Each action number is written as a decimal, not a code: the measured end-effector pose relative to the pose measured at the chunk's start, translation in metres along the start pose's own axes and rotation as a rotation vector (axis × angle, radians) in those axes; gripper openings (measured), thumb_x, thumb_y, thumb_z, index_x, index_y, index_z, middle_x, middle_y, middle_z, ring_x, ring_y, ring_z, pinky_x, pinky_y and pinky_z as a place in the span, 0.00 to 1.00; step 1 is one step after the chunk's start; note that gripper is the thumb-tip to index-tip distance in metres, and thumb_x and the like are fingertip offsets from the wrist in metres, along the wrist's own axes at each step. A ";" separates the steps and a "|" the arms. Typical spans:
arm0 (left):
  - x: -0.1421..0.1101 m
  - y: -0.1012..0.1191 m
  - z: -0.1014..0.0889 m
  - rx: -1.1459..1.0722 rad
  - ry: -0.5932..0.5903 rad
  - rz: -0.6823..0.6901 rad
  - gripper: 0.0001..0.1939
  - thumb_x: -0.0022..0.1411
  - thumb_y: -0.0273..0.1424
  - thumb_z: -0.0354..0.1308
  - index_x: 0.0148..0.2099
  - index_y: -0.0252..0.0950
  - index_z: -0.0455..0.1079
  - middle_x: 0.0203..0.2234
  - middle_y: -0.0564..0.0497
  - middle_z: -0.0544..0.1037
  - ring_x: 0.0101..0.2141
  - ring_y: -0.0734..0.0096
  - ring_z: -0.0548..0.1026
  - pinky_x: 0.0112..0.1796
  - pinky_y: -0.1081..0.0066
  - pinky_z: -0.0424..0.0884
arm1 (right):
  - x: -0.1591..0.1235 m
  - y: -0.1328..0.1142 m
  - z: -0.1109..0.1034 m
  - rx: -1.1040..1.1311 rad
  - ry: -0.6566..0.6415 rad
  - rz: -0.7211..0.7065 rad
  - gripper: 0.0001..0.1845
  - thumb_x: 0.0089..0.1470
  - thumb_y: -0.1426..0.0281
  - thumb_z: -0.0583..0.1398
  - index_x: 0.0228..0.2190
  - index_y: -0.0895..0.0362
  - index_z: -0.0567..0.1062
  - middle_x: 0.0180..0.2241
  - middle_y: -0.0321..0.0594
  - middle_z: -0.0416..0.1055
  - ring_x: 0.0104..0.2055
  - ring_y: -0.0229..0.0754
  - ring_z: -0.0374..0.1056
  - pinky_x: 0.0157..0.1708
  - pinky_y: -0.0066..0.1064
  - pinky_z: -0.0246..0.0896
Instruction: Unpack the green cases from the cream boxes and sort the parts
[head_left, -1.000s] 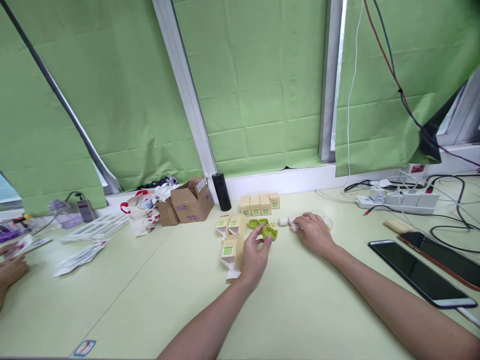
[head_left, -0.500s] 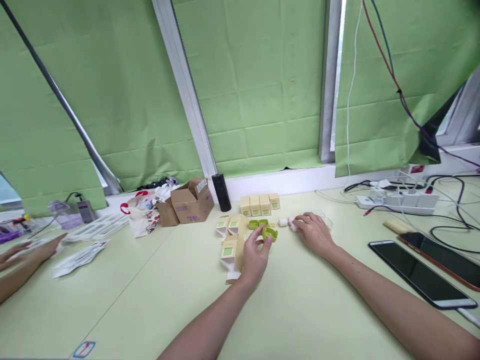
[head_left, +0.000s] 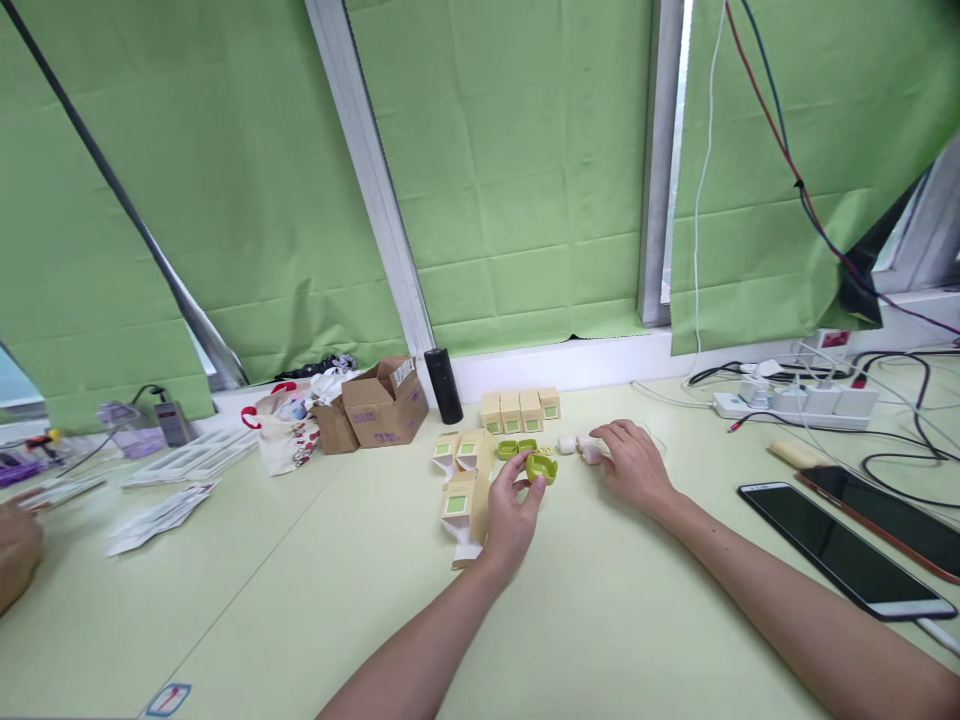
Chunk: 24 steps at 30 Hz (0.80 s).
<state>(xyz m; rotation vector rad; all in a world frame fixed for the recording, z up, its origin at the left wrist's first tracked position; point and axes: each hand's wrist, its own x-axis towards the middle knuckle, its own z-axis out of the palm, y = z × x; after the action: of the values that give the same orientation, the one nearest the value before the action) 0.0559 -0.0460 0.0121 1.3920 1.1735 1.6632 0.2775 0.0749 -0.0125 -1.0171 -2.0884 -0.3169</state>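
The left grip (head_left: 514, 510) is clamped on a green cup-shaped part (head_left: 541, 470), between thumb and fingers. Two further green parts (head_left: 508, 450) sit just beyond this grip; tan cartons (head_left: 456, 500) are on the bench (head_left: 360, 600) to its left. The right grip (head_left: 634, 465) is at a white part (head_left: 590, 452); whether its fingers are closed on it cannot be told. A second white part (head_left: 566, 444) sits left of that grip.

Bright, even light; wide-lens stretch at edges

Diffuse on worktop (head_left: 337, 620), shadows faint. White glare at window gap (head_left: 679, 130) beside green blinds (head_left: 525, 180). Phones (head_left: 832, 545) at right look stretched. Co-worker's hand (head_left: 16, 555), left edge, soft. Green piece (head_left: 541, 468): fine detail lost.
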 end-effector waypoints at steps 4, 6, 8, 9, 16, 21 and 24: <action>0.000 0.003 0.001 -0.046 -0.031 0.037 0.26 0.62 0.41 0.68 0.58 0.37 0.70 0.57 0.38 0.76 0.56 0.53 0.75 0.55 0.57 0.71 | 0.002 -0.020 -0.014 0.117 0.066 -0.111 0.13 0.57 0.79 0.58 0.42 0.54 0.74 0.40 0.46 0.77 0.49 0.56 0.67 0.44 0.45 0.63; -0.001 0.005 0.001 -0.058 -0.048 0.062 0.26 0.62 0.41 0.68 0.58 0.38 0.69 0.57 0.38 0.76 0.58 0.51 0.74 0.57 0.55 0.70 | 0.001 -0.034 -0.022 0.202 0.082 -0.158 0.14 0.58 0.78 0.58 0.44 0.54 0.73 0.42 0.46 0.77 0.49 0.56 0.67 0.45 0.47 0.65; -0.002 0.008 0.002 -0.075 -0.070 0.080 0.26 0.63 0.41 0.68 0.58 0.38 0.68 0.57 0.38 0.76 0.58 0.51 0.74 0.57 0.54 0.69 | 0.001 -0.049 -0.030 0.295 0.092 -0.156 0.15 0.59 0.77 0.59 0.48 0.53 0.72 0.44 0.46 0.76 0.50 0.55 0.68 0.45 0.48 0.67; -0.003 0.010 0.002 -0.086 -0.081 0.086 0.25 0.63 0.41 0.67 0.58 0.38 0.68 0.57 0.38 0.76 0.58 0.52 0.74 0.58 0.54 0.68 | 0.001 -0.057 -0.034 0.350 0.100 -0.144 0.17 0.60 0.76 0.59 0.50 0.53 0.71 0.45 0.46 0.76 0.51 0.56 0.68 0.45 0.48 0.69; -0.006 0.015 0.002 -0.152 -0.126 0.088 0.25 0.64 0.41 0.67 0.57 0.40 0.65 0.54 0.40 0.79 0.56 0.53 0.76 0.58 0.53 0.69 | -0.003 -0.087 -0.044 0.589 0.086 -0.116 0.25 0.59 0.74 0.61 0.56 0.48 0.66 0.53 0.47 0.73 0.58 0.58 0.64 0.53 0.56 0.70; -0.006 0.007 0.003 -0.184 -0.164 0.045 0.24 0.65 0.42 0.67 0.56 0.40 0.63 0.48 0.42 0.81 0.50 0.58 0.79 0.53 0.58 0.72 | -0.006 -0.091 -0.038 0.639 0.061 -0.092 0.28 0.60 0.72 0.62 0.59 0.47 0.63 0.59 0.47 0.69 0.63 0.57 0.62 0.60 0.58 0.65; -0.006 0.004 0.005 -0.211 -0.187 -0.002 0.24 0.63 0.45 0.68 0.53 0.40 0.63 0.44 0.43 0.82 0.48 0.59 0.80 0.49 0.60 0.74 | -0.008 -0.092 -0.034 0.650 0.068 -0.086 0.27 0.61 0.71 0.61 0.59 0.47 0.62 0.57 0.47 0.69 0.62 0.57 0.63 0.60 0.57 0.65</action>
<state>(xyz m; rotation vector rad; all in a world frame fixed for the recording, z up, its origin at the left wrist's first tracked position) 0.0628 -0.0518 0.0137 1.3780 0.8673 1.5674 0.2295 -0.0069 0.0144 -0.5174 -1.9700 0.2750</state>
